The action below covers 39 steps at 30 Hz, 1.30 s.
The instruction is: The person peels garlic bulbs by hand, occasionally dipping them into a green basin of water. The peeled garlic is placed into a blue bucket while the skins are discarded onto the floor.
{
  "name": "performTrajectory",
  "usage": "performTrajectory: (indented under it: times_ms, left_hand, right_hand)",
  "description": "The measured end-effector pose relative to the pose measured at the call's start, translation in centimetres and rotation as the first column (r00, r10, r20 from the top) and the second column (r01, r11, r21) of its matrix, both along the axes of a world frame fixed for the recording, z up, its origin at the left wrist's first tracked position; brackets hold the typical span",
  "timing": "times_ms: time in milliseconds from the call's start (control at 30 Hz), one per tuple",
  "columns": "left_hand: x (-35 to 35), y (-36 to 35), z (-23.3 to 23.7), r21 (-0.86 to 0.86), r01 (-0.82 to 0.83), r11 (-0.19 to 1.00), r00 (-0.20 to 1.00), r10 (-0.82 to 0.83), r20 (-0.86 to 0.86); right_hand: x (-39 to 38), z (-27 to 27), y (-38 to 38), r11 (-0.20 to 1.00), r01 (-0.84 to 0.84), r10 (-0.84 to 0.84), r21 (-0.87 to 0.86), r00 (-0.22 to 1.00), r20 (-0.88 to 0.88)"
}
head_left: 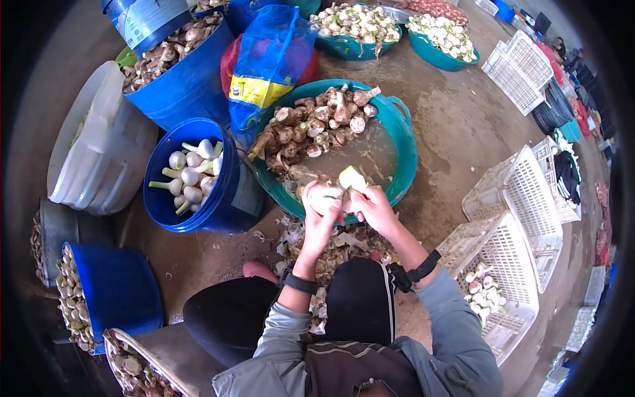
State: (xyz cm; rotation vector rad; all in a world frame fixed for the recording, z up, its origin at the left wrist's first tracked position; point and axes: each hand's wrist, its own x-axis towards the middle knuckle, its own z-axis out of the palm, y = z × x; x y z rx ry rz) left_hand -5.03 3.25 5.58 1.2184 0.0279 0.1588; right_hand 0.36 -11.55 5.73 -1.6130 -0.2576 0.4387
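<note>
Held bulb: I have a pale, yellow-green-topped bulb, partly hidden, between my left hand and right hand.
Tub bulbs: brown-skinned, stubby-stemmed bulbs, heaped at the far side.
Bucket bulbs: clean white bulbs with pale green stems, lying loosely jumbled.

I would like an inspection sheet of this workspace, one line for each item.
surface: concrete floor, dark damp-looking patches
job's things: green tub with brown, dirty bulbs; blue bucket with white bulbs
clutter: peelings on the floor, by the tub
left hand: beside the right one, over the tub's near side; grasp unclear
right hand: holds a pale bulb
cables: nothing seen
surroundings: white crates at right, more filled buckets at left
</note>
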Motion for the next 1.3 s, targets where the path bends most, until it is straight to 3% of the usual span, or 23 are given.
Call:
performTrajectory:
  times_ms: [33, 67, 133, 200, 267, 333, 367, 400, 467, 533, 600, 633, 667, 733, 800, 867, 933, 1000, 1067, 1133, 1200, 1267, 1300]
  left_hand:
    - [0.1, 0.1, -0.1, -0.205, 0.022, 0.979, 0.994, -0.043, -0.100]
    - [0.2, 0.4, -0.6, -0.407, 0.101, 0.908, 0.967, -0.186, -0.175]
    - [0.5, 0.8, -1.7, -0.499, 0.221, 0.838, 0.866, -0.404, -0.295]
    - [0.4, -0.1, -0.7, -0.274, 0.309, 0.911, 0.818, -0.402, -0.412]
    - [0.3, -0.5, -0.3, 0.082, 0.328, 0.941, 0.903, -0.287, -0.320]
    - [0.0, -1.1, -1.0, 0.397, -0.185, 0.899, 0.983, 0.161, 0.094]
    - [-0.2, -0.6, 0.1, 0.443, -0.137, 0.886, 0.991, 0.120, 0.066]
    - [0.1, -0.1, -0.2, 0.586, -0.227, 0.778, 0.963, 0.089, 0.254]
    - [0.4, 0.9, 0.4, 0.027, 0.225, 0.974, 0.971, -0.221, -0.095]
    - [1.2, 2.2, -0.5, -0.511, 0.444, 0.736, 0.785, -0.594, -0.175]
    - [1.2, 2.0, 0.1, -0.411, 0.352, 0.841, 0.770, -0.510, -0.383]
    - [0.6, 1.6, 1.4, -0.130, 0.247, 0.960, 0.863, -0.279, -0.421]
    - [0.2, 1.6, 2.0, -0.036, 0.291, 0.956, 0.845, -0.274, -0.458]
    - [-0.2, -0.6, 0.5, 0.067, 0.298, 0.952, 0.875, -0.245, -0.417]
    - [-0.1, -1.4, -1.3, 0.088, 0.100, 0.991, 0.975, -0.080, -0.207]
    - [-0.1, -2.3, -1.2, -0.093, 0.060, 0.994, 0.969, -0.080, -0.233]
    - [-0.5, -1.6, -0.6, 0.028, 0.185, 0.982, 0.963, -0.176, -0.202]
    - [-0.2, 0.5, -0.2, 0.158, 0.365, 0.917, 0.931, -0.359, -0.067]
    - [0.8, 1.7, 1.0, 0.151, 0.476, 0.866, 0.879, -0.469, -0.079]
    - [1.0, 1.1, 0.8, -0.049, 0.263, 0.964, 0.957, -0.267, -0.113]
    - [1.7, 0.4, -2.2, -0.396, 0.052, 0.917, 0.977, -0.130, -0.171]
    - [1.9, 0.0, -2.8, -0.547, -0.003, 0.837, 0.920, -0.211, -0.329]
    - [2.0, -0.6, -2.9, -0.638, -0.101, 0.763, 0.877, -0.235, -0.420]
  right_hand:
    - [0.0, 0.4, -0.2, 0.986, 0.058, 0.011, -0.154, 0.910, 0.415]
    - [0.1, -0.4, -0.6, 0.988, 0.049, 0.017, -0.149, 0.910, 0.413]
    - [1.3, -2.4, -1.4, 0.999, -0.016, 0.012, 0.044, 0.995, 0.097]
    - [0.7, -2.9, -1.5, 0.978, 0.016, 0.016, 0.207, 0.988, -0.155]
    - [0.4, -2.5, -1.2, 0.980, 0.034, 0.008, 0.195, 0.978, -0.210]
    - [0.0, -2.4, -1.6, 0.958, 0.021, 0.047, 0.286, 0.972, -0.230]
    - [-0.3, -2.3, -1.5, 0.945, 0.010, 0.061, 0.327, 0.977, -0.207]
    - [-0.4, -2.0, -1.6, 0.931, 0.010, 0.063, 0.365, 0.981, -0.186]
    - [-0.6, -0.9, -1.7, 0.884, -0.016, 0.125, 0.468, 0.971, -0.203]
    - [-0.9, -0.3, -2.1, 0.834, 0.063, 0.150, 0.548, 0.931, -0.334]
    - [-0.8, -0.7, -1.3, 0.858, 0.130, 0.077, 0.497, 0.924, -0.375]
    - [0.1, -3.4, -1.4, 0.853, 0.146, 0.014, 0.502, 0.954, -0.301]
    - [0.7, -4.6, -2.9, 0.850, 0.176, -0.071, 0.497, 0.973, -0.221]
    - [-1.0, -1.8, -1.1, 0.979, 0.184, -0.188, 0.092, 0.982, 0.027]
    - [-1.0, -2.4, 0.5, 0.983, 0.084, -0.148, 0.165, 0.892, 0.428]
    - [-0.7, -1.5, -0.6, 0.992, 0.093, -0.111, 0.082, 0.963, 0.246]
    - [-0.4, -0.6, -1.0, 0.877, 0.274, -0.236, 0.395, 0.961, -0.144]
    - [0.2, 1.0, -1.5, 0.739, 0.414, -0.094, 0.531, 0.845, -0.526]
    - [0.5, 0.4, -1.5, 0.700, 0.424, -0.025, 0.575, 0.819, -0.573]
    - [0.6, -0.4, -1.2, 0.671, 0.468, -0.063, 0.575, 0.809, -0.585]
    - [0.8, -0.9, -1.4, 0.639, 0.511, -0.095, 0.575, 0.794, -0.600]
    - [0.3, 0.3, -2.6, 0.456, 0.027, 0.329, 0.889, 0.924, -0.197]
    - [-0.4, 1.3, -3.1, 0.535, 0.176, 0.172, 0.827, 0.935, -0.310]
